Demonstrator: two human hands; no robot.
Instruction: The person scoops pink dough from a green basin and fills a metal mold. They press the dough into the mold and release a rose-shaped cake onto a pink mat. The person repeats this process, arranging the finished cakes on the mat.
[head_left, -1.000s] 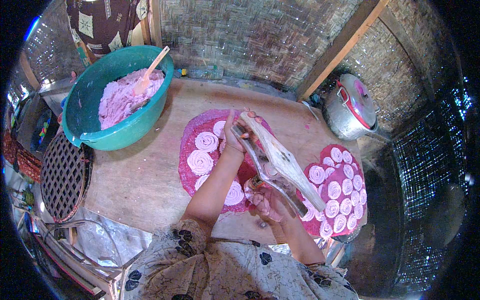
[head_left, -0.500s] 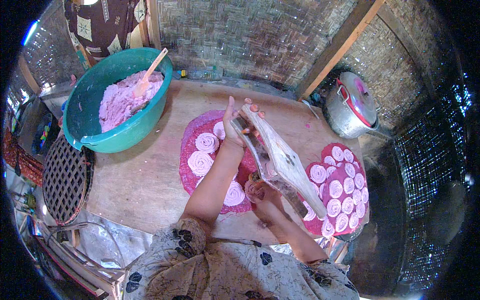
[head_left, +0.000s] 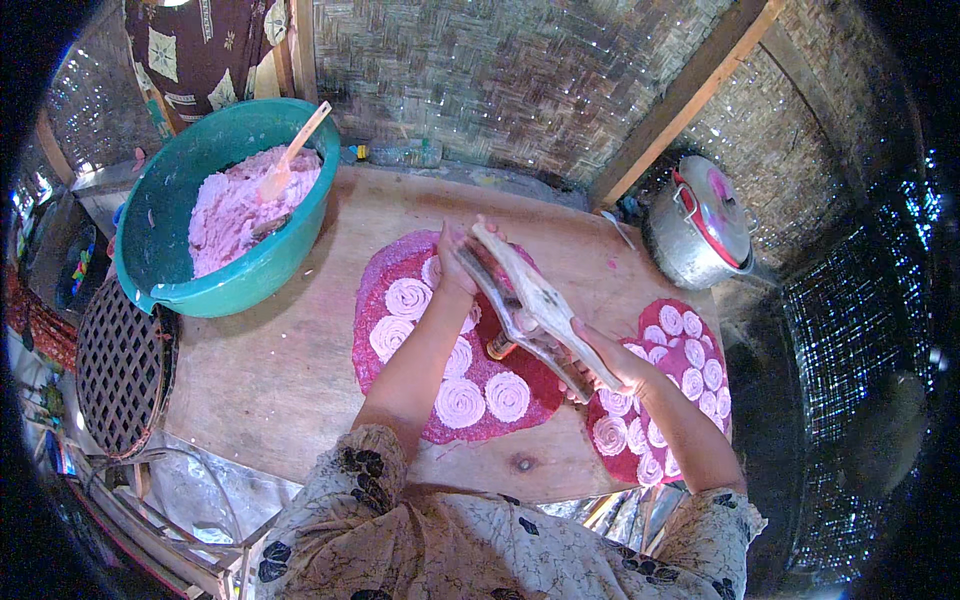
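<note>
My left hand (head_left: 455,262) and my right hand (head_left: 612,365) both grip a long wooden press (head_left: 535,308), left at its far end, right at its near end. I hold it tilted above a dark red round mat (head_left: 400,345) on the wooden table (head_left: 290,370). Several pale pink dough spirals (head_left: 460,402) lie on that mat. A second red mat (head_left: 690,340) with several smaller spirals lies under my right forearm, at the table's right edge.
A large teal bowl (head_left: 165,215) of pink dough with a wooden spatula (head_left: 290,150) stands at the table's far left. A metal lidded pot (head_left: 700,225) sits at the far right. A dark lattice tray (head_left: 120,365) lies left. Woven bamboo wall behind.
My right hand has shifted right along the press to its near end, and the press has lowered slightly and turned flatter. The left hand keeps its grip at the far end.
</note>
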